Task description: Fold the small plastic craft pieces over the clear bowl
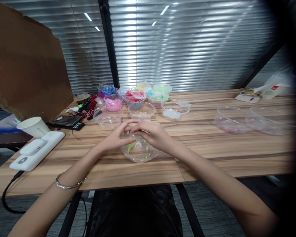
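Dark trousers (135,214) cover my lap, just under the near edge of the wooden table (207,151). A silver bracelet (68,187) circles my left wrist. On the table in front of me sits a clear bowl (141,157), with a green piece (131,146) at its left side, by my left thumb. My left hand (120,135) and right hand (151,131) meet over the bowl's far side, fingers curled and tips together; I cannot tell whether either grips anything.

To the left lie a white power strip (48,144) bearing a small white case (33,146), then a paper cup (34,127) and a black device (65,120). Beyond my hands stand three clear tubs (141,113), the rightmost holding something white (172,114); two pink-tinted tubs (230,126) sit far to the right. Farther back are bowls of pink (113,104), red (135,95), blue and green material. Cardboard (27,62) rises at left, and blinds (187,49) hang behind everything.
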`<act>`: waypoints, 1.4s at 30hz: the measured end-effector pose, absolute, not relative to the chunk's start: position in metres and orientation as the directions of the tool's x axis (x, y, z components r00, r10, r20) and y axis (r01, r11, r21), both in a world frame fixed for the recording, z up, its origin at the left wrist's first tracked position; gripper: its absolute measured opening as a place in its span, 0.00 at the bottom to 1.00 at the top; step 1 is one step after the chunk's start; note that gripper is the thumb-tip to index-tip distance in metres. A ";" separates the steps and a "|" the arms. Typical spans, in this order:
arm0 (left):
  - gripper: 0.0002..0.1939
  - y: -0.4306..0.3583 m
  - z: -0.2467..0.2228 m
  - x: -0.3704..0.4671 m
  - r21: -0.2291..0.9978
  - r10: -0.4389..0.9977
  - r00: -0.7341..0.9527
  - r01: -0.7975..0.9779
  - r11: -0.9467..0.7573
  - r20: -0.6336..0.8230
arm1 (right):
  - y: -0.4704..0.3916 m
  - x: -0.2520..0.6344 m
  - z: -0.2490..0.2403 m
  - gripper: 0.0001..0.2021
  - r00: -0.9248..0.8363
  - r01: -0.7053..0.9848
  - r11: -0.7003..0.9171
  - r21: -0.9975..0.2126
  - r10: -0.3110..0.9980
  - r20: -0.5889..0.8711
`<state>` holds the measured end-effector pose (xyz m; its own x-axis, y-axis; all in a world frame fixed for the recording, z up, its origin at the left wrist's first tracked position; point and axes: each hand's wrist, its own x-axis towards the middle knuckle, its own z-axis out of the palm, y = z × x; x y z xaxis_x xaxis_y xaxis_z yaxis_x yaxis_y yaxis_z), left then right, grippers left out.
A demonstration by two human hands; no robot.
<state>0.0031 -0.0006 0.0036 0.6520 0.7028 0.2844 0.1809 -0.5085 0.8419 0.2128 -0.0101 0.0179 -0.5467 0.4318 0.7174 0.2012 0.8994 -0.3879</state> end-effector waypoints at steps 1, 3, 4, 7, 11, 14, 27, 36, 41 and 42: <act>0.32 -0.001 0.004 0.003 0.841 0.705 0.651 0.185 -0.508 0.283 | -0.010 0.213 0.018 0.12 -0.548 0.196 0.899 -0.392 0.432 0.716; 0.31 -0.001 0.004 0.003 0.840 0.709 0.647 0.192 -0.508 0.281 | -0.010 0.213 0.017 0.12 -0.552 0.192 0.896 -0.400 0.436 0.711; 0.31 -0.001 0.005 0.003 0.838 0.710 0.645 0.194 -0.510 0.283 | -0.010 0.213 0.017 0.12 -0.552 0.191 0.895 -0.402 0.437 0.710; 0.31 -0.001 0.004 0.003 0.833 0.703 0.646 0.185 -0.521 0.296 | -0.010 0.212 0.016 0.11 -0.557 0.187 0.897 -0.400 0.432 0.709; 0.31 0.000 0.003 0.003 0.833 0.696 0.653 0.179 -0.523 0.297 | -0.010 0.212 0.016 0.11 -0.564 0.202 0.894 -0.399 0.440 0.699; 0.31 0.000 0.003 0.003 0.842 0.702 0.654 0.182 -0.508 0.282 | -0.011 0.212 0.017 0.10 -0.560 0.218 0.894 -0.391 0.443 0.701; 0.31 0.002 0.001 0.002 0.815 0.693 0.644 0.183 -0.550 0.323 | -0.011 0.212 0.017 0.12 -0.551 0.210 0.891 -0.402 0.448 0.704; 0.30 -0.001 0.005 0.003 0.817 0.698 0.647 0.199 -0.542 0.306 | -0.010 0.213 0.015 0.14 -0.557 0.234 0.896 -0.378 0.442 0.703; 0.30 -0.001 0.004 0.003 0.813 0.706 0.639 0.212 -0.543 0.305 | -0.011 0.213 0.016 0.17 -0.554 0.213 0.892 -0.398 0.446 0.703; 0.30 -0.001 0.004 0.003 0.814 0.709 0.637 0.214 -0.540 0.304 | -0.012 0.213 0.016 0.17 -0.555 0.205 0.889 -0.411 0.451 0.699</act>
